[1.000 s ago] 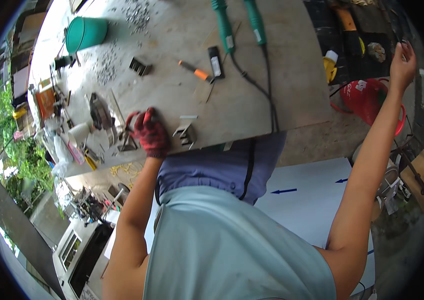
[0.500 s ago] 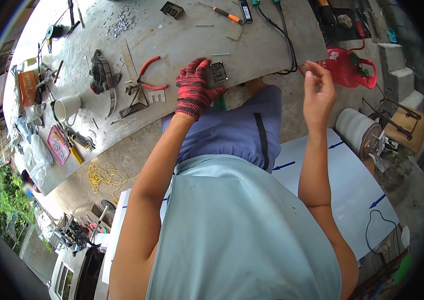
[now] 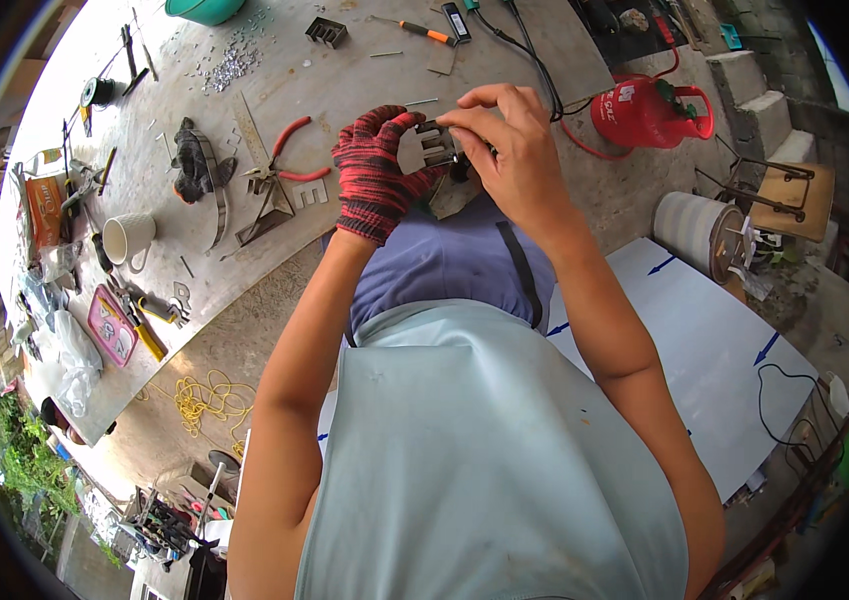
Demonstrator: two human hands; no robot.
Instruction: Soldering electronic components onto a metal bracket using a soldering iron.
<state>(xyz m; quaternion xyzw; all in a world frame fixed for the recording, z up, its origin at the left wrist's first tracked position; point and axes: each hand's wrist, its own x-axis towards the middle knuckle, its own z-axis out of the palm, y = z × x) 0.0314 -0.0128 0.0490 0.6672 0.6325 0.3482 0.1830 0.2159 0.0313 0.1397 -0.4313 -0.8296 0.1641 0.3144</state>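
"Where does the head view look from?"
"Above and behind the grip, where the left hand (image 3: 379,175) and right hand (image 3: 519,155) meet at a small metal piece (image 3: 433,146); it's the left of two head-worn cameras."
"Facing?"
"Steeply down, upright. The forearms (image 3: 306,315) and pale blue top (image 3: 489,430) reach toward the grip from the lower edge."
"How near?"
"Near enough to tell fingers (image 3: 474,122) apart, yet fisheye-wide: grey workbench (image 3: 349,85) beyond and left of the grip, red gas cylinder (image 3: 636,116) right of it, straight lines bending toward the rim."
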